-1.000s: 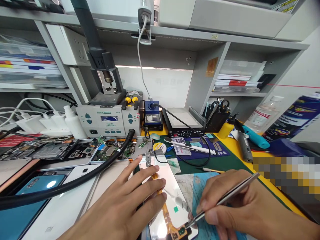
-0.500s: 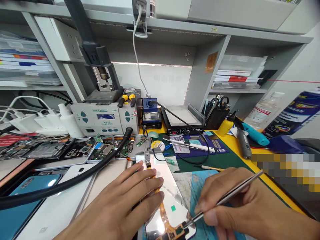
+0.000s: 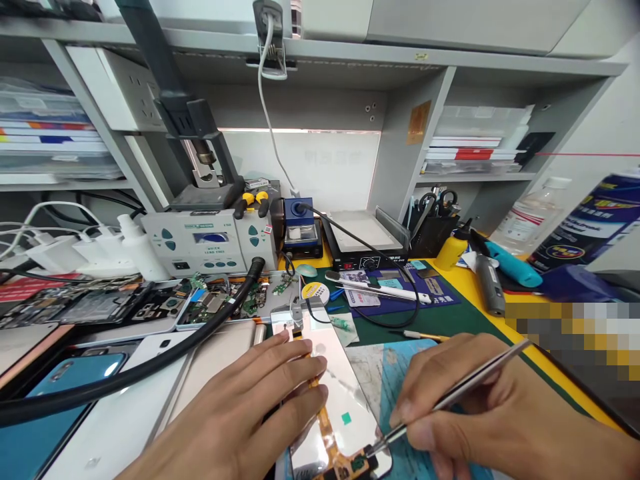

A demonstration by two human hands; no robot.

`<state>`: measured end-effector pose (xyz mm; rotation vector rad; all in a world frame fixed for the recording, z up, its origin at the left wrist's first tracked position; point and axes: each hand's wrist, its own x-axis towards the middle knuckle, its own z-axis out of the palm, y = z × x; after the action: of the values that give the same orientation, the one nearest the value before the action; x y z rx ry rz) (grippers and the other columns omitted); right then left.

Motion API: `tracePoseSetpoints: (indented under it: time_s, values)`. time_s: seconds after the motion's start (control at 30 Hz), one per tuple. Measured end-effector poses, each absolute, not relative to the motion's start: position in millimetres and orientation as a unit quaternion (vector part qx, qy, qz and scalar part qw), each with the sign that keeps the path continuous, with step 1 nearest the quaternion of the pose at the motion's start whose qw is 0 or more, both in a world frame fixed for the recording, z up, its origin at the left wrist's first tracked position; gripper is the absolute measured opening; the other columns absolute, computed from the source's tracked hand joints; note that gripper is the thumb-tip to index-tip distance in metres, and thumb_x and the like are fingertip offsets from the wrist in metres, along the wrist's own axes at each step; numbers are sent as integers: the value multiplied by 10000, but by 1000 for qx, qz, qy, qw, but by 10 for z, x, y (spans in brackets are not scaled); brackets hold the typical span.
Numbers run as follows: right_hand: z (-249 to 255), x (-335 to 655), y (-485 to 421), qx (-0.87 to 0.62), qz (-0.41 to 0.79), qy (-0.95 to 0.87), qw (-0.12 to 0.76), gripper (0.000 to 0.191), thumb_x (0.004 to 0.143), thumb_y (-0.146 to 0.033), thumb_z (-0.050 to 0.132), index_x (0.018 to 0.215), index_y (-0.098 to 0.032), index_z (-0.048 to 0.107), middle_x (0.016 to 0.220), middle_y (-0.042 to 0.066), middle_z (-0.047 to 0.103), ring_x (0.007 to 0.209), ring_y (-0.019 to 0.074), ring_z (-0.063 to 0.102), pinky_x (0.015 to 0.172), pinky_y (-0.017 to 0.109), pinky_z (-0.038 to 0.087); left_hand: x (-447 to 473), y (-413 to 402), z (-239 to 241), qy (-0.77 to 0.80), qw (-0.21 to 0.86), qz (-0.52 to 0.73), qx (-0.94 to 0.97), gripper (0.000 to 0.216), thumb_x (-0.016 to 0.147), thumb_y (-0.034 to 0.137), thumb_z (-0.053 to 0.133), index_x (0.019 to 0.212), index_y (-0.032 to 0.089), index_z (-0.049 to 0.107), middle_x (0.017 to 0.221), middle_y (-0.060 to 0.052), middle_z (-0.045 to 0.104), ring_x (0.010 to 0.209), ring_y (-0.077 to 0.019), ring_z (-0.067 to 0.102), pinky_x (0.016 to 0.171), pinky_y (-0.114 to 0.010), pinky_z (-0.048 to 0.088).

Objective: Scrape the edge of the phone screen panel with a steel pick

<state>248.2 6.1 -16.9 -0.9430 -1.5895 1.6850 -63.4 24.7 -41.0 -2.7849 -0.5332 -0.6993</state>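
Below grey shelves (image 3: 350, 53) — green mat (image 3: 450, 315); left fingers (image 3: 297, 373) spread on white panel (image 3: 343, 387); right fingers (image 3: 420, 383) gripping metal tool (image 3: 473, 385).

The index finger (image 3: 273, 343) of the left hand (image 3: 240, 403) now lies nearer, closer to the middle finger (image 3: 290, 357).

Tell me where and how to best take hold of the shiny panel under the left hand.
Probably best by its long right edge, coming from the right: the panel looks thin and broad, the left hand covers its left side, and the metal tool and orange ribbon crowd the near end.
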Motion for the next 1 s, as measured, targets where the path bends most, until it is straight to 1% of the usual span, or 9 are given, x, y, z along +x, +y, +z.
tracePoseSetpoints:
  time_s: [0.17,0.3,0.4,0.57,0.7,0.77,0.83,0.9,1.0]
  values:
    - [-233,2535,62,-326,640,-612,331,161,799,-99,864,924,-201,855,901,92,778,569,143,728,504,158,575,-611,186,-417,-202,100,-257,-940,341,1023,368,563,1321,212,620,1430,5,663,1467,-151,458,1255,-292,265]
    - [-173,2493,60,-323,611,-642,331,143,807,-96,850,900,-204,859,769,62,757,540,128,701,508,160,556,-576,100,-373,-250,68,-245,-934,267,1052,318,531,1292,234,613,1412,37,673,1484,-106,420,1276,-248,230]
    - [-124,2458,44,-330,601,-645,339,90,808,-120,850,859,-194,854,702,48,734,530,124,682,517,171,547,-564,75,-331,-252,68,-241,-935,250,1051,274,536,1284,229,616,1408,41,677,1495,-98,399,1280,-239,219]
    - [-138,2482,37,-317,586,-665,338,102,820,-113,832,878,-193,857,692,50,741,545,137,680,518,183,546,-560,78,-326,-250,63,-241,-936,283,1056,352,525,1294,226,612,1402,19,683,1469,-122,450,1278,-276,255]
    - [-170,2500,51,-319,579,-668,341,110,818,-116,838,893,-194,855,831,78,786,566,137,693,530,184,562,-558,69,-344,-254,62,-250,-932,300,1040,243,527,1334,231,590,1401,6,684,1451,-152,484,1275,-308,291]
    - [-170,2492,53,-322,574,-672,341,64,830,-143,834,872,-188,849,790,73,777,554,136,685,522,184,558,-560,63,-341,-257,67,-245,-932,295,1034,226,534,1323,228,591,1417,11,673,1466,-144,462,1277,-294,281]
    - [-160,2483,52,-328,572,-673,335,21,845,-179,826,857,-182,843,706,57,747,541,144,679,510,189,551,-563,60,-332,-258,69,-237,-934,277,1041,262,534,1309,223,596,1421,7,670,1470,-139,455,1281,-295,271]
    - [-145,2480,53,-328,562,-684,329,27,858,-194,817,863,-183,841,688,49,736,549,147,682,510,189,549,-564,58,-322,-257,65,-231,-936,275,1051,289,512,1303,222,598,1420,2,670,1470,-139,453,1283,-303,266]
    - [-127,2483,63,-316,544,-709,319,44,877,-188,797,869,-186,840,691,45,737,568,142,682,531,185,558,-565,53,-323,-257,60,-230,-937,284,1048,278,487,1305,224,595,1432,-1,659,1479,-140,440,1283,-304,256]
